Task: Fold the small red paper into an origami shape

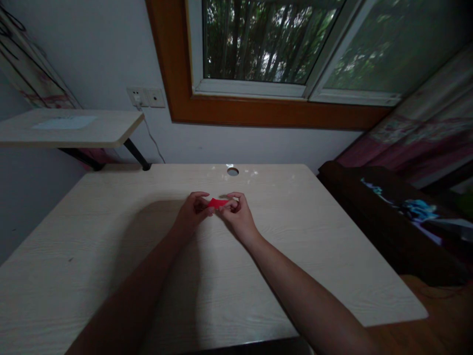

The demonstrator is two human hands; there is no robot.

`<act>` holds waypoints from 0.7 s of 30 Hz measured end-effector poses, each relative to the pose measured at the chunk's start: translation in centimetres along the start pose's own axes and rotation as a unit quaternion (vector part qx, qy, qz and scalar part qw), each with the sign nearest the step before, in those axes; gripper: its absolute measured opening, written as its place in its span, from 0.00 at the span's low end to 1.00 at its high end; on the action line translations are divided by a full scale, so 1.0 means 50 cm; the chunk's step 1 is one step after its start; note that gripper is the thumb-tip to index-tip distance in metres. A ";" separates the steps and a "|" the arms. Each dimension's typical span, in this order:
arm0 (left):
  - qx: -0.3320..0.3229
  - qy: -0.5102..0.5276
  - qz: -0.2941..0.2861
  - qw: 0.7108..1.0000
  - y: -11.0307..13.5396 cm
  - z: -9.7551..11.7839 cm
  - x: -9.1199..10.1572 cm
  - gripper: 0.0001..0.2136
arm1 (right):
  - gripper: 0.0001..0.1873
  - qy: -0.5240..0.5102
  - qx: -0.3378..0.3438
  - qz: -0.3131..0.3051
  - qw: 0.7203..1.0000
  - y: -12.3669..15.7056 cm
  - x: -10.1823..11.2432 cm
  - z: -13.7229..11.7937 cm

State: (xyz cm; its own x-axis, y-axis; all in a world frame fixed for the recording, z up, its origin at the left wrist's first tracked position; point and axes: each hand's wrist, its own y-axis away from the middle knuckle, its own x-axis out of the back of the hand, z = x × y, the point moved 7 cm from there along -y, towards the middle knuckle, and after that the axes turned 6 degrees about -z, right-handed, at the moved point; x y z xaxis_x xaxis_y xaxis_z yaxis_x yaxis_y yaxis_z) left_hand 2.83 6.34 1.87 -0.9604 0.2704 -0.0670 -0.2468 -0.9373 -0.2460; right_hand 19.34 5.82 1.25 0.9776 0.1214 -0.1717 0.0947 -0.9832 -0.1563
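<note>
A small piece of red folded paper (217, 202) is held between my two hands, over the far middle part of the pale wooden desk (303, 236). My left hand (194, 208) pinches its left end with thumb and fingers. On the other end, my right hand (237, 209) grips with thumb and bent fingers. Fingers cover both ends of the paper, so its full shape is hidden. Only a short red strip with a pointed upper left corner shows.
A raised shelf (111, 129) with a whitish sheet (65, 122) stands at the back left on dark legs. Behind the hands is a round cable hole (232, 171). Wall sockets (146, 97) and a window (258, 44) lie beyond. Dark furniture (369, 222) stands right of the desk.
</note>
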 end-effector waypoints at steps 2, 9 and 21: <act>0.001 -0.012 0.002 1.000 0.000 -0.002 0.001 0.20 | 0.24 0.001 0.003 -0.009 1.000 0.001 -0.003 0.000; 0.015 -0.025 -0.001 1.000 0.007 0.006 -0.006 0.19 | 0.25 -0.008 0.013 -0.037 0.999 0.004 -0.013 -0.005; 0.087 0.047 0.029 0.995 0.004 -0.005 -0.001 0.24 | 0.27 -0.041 -0.015 0.000 0.999 -0.006 0.005 0.015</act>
State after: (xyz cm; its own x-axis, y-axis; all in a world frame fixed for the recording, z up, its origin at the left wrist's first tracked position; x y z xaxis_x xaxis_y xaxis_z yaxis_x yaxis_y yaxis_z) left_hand 2.87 6.16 1.59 -0.9593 0.2258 -0.1693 -0.2172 -0.9738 -0.0680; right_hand 19.40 6.26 0.55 0.9592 0.1311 -0.2504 0.1014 -0.9866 -0.1280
